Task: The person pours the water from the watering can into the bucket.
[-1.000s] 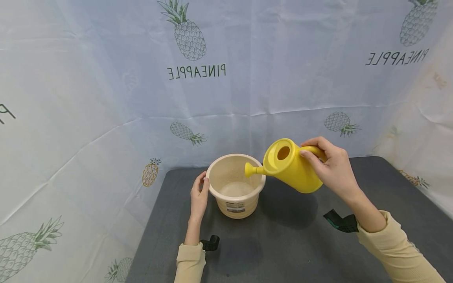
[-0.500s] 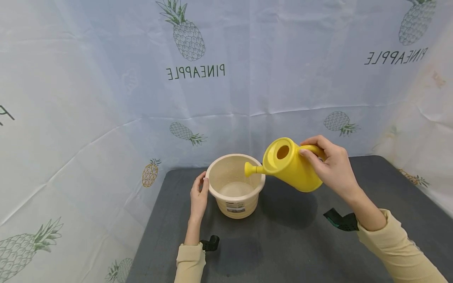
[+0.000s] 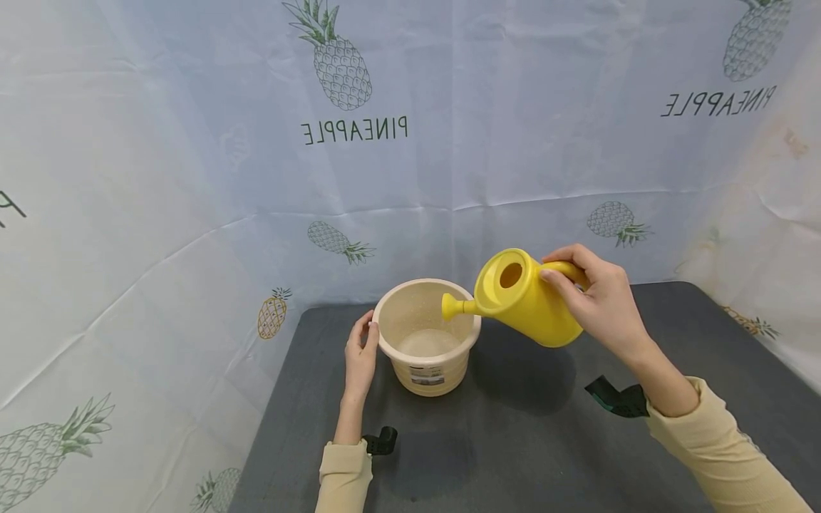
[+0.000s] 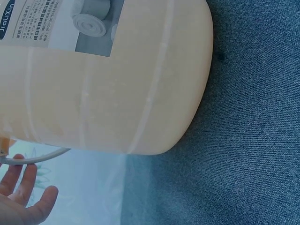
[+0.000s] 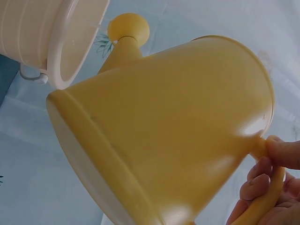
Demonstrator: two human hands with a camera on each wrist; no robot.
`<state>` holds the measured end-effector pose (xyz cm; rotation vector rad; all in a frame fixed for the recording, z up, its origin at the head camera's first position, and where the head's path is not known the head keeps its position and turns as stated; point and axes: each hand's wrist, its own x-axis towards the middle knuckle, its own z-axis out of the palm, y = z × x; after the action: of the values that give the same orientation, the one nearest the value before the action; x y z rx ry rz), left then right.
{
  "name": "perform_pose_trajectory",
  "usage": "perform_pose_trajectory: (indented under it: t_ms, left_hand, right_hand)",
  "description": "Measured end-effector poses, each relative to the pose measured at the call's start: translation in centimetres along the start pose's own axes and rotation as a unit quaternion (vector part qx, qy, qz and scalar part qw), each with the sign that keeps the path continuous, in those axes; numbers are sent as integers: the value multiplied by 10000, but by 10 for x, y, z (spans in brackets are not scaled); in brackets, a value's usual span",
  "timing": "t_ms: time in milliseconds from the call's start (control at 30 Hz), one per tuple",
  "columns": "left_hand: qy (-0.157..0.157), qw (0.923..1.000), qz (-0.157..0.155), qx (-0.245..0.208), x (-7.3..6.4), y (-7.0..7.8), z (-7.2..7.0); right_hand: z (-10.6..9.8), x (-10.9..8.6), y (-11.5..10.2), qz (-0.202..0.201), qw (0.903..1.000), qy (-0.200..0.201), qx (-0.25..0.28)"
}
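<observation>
My right hand [image 3: 596, 306] grips the handle of a yellow watering can [image 3: 535, 313], holding it tilted above the table. The can's round rose [image 3: 450, 306] hangs over the mouth of a cream plastic bucket [image 3: 428, 370]. Faint streaks show near the rose [image 5: 129, 29] in the right wrist view. The bucket stands upright with a printed label on its front. At its left side, my left hand [image 3: 360, 360] touches the rim with bent, relaxed fingers. In the left wrist view, fingers [image 4: 28, 180] meet the bucket's thin grey handle [image 4: 44, 158]; the thumb is not clearly visible there.
The dark grey table [image 3: 513, 456] carries the bucket. Behind and beside it hangs a pale curtain [image 3: 500, 128] printed with pineapples. Black straps [image 3: 618, 399] sit at both wrists, below rolled cream sleeves.
The watering can and my right hand have shifted very slightly left and up. My left hand and the bucket stay where they were.
</observation>
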<state>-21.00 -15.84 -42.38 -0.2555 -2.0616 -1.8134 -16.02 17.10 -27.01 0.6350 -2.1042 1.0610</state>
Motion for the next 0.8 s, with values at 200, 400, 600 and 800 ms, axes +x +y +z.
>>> perform_pose_trajectory:
  t_ms: [200, 400, 600, 800]
  left_hand:
    - [83, 10000, -16, 29, 4, -21, 0]
    - [135, 9999, 35, 90, 4, -22, 0]
    - [67, 9999, 26, 96, 3, -10, 0]
    - [-15, 9999, 60, 133, -2, 11, 0]
  right_hand:
    - [0, 2, -1, 20, 10000, -12, -10]
    - [0, 3, -3, 9, 10000, -7, -10]
    - [1, 3, -3, -10, 10000, 13, 24]
    - [1, 3, -4, -1, 10000, -6, 14]
